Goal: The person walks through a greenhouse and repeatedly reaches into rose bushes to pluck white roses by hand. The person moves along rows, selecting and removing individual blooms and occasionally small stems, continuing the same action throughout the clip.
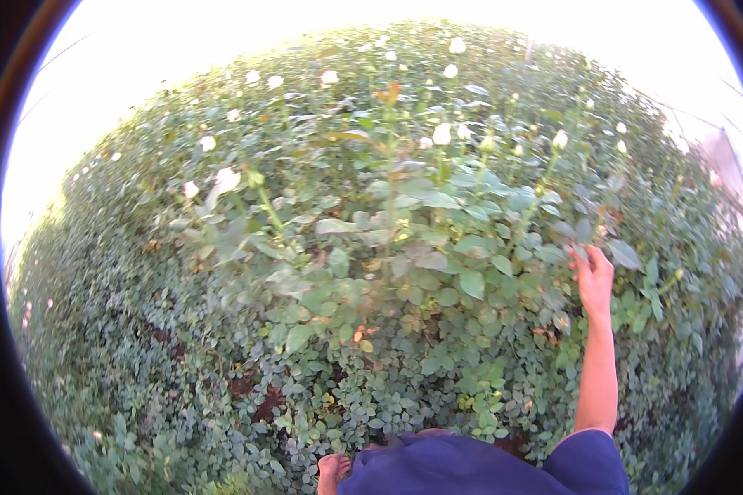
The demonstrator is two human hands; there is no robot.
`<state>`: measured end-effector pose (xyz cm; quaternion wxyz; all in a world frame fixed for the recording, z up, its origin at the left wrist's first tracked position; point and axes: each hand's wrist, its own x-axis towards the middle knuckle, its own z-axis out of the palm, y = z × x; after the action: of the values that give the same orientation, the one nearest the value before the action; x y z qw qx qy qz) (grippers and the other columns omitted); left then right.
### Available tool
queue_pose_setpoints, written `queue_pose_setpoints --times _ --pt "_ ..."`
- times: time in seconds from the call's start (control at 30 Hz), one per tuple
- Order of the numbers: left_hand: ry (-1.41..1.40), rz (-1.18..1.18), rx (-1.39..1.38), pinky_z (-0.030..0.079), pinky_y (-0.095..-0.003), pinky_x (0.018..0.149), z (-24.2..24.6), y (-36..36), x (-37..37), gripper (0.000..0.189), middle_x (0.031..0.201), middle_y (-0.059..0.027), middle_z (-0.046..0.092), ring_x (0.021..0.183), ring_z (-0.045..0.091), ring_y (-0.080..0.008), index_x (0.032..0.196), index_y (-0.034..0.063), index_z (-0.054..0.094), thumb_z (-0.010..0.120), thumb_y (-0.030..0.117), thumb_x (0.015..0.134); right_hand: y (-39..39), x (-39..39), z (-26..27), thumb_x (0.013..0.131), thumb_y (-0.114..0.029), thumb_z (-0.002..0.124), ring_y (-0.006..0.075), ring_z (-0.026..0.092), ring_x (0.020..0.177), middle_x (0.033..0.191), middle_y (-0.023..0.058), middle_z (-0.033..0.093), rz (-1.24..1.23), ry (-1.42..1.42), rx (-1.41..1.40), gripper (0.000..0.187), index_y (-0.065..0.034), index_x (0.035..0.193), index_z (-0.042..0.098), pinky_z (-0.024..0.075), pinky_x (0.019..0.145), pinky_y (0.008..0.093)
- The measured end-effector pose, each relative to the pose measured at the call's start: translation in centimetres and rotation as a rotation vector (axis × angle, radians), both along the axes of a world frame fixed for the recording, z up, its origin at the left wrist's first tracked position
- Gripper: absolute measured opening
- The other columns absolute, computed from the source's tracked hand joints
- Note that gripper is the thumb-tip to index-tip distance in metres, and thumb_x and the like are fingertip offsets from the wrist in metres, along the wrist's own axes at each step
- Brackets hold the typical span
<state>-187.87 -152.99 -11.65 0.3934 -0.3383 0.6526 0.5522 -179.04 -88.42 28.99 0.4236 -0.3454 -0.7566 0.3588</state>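
Note:
At the right, my right hand (pixel 593 275) is raised among the rose bushes, its thumb and fingertips together at a rose leaf (pixel 582 232); the leaves partly hide the fingertips. A broad dark green leaf (pixel 624 253) lies just right of it. Up and to its left stands a white rosebud (pixel 560 140) on a long green stem. Low in the picture, beside the dark blue shirt, my left hand (pixel 334 464) has its fingers curled; whether it holds anything cannot be made out. A tall stem with reddish young leaves (pixel 389 96) rises in the middle.
Dense rose foliage (pixel 192 340) surrounds me on both sides and in front. White and pale pink blooms (pixel 441 134) stand above it, one large bloom (pixel 226 179) to the left. Reddish soil (pixel 269 403) shows through gaps below. A pale sheet (pixel 718 154) hangs at the far right.

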Motion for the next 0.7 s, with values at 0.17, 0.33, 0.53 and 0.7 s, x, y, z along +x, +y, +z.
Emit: queue_pose_setpoints --times 0.17,0.33,0.53,0.7 --pt "0.002 0.021 -0.024 0.059 -0.0376 0.054 -0.4 0.2 1.5 0.016 0.088 -0.0202 0.07 0.072 0.071 -0.0295 0.1 -0.0048 0.062 0.054 0.007 0.092 -0.8 0.0 -0.7 0.096 -0.011 0.058 0.0083 0.061 0.078 0.098 0.0042 0.068 -0.022 0.09 0.009 0.023 0.0007 0.115 0.062 0.0493 0.06 0.0219" --pt "-0.022 0.104 0.002 0.059 -0.0368 0.054 -0.9 -0.2 2.9 0.015 0.087 -0.0198 0.07 0.072 0.071 -0.0274 0.099 -0.0039 0.063 0.054 0.005 0.091 -2.6 0.1 -1.1 0.095 -0.011 0.061 0.0104 0.062 0.085 0.101 0.0036 0.065 -0.101 0.291 -0.039 0.023 0.0 0.115 0.062 0.0506 0.062 0.0239" --pt "0.027 0.159 -0.023 0.058 -0.0355 0.053 -0.1 0.4 3.9 0.017 0.084 -0.0198 0.07 0.069 0.07 -0.0273 0.1 -0.0063 0.062 0.055 0.007 0.091 -5.6 -0.4 -1.2 0.096 -0.009 0.059 0.0083 0.057 0.076 0.101 0.0041 0.065 -0.127 0.409 0.005 0.015 -0.0012 0.108 0.061 0.0451 0.058 0.0203" --pt "0.031 0.14 -0.084 0.057 -0.0337 0.054 0.8 1.4 4.7 0.016 0.086 -0.0185 0.071 0.07 0.07 -0.0256 0.098 -0.0048 0.064 0.059 0.008 0.09 -10.8 -2.0 -4.5 0.097 -0.005 0.056 0.007 0.053 0.063 0.087 0.006 0.063 0.121 0.31 -0.119 0.01 0.0 0.104 0.059 0.0432 0.053 0.0203"
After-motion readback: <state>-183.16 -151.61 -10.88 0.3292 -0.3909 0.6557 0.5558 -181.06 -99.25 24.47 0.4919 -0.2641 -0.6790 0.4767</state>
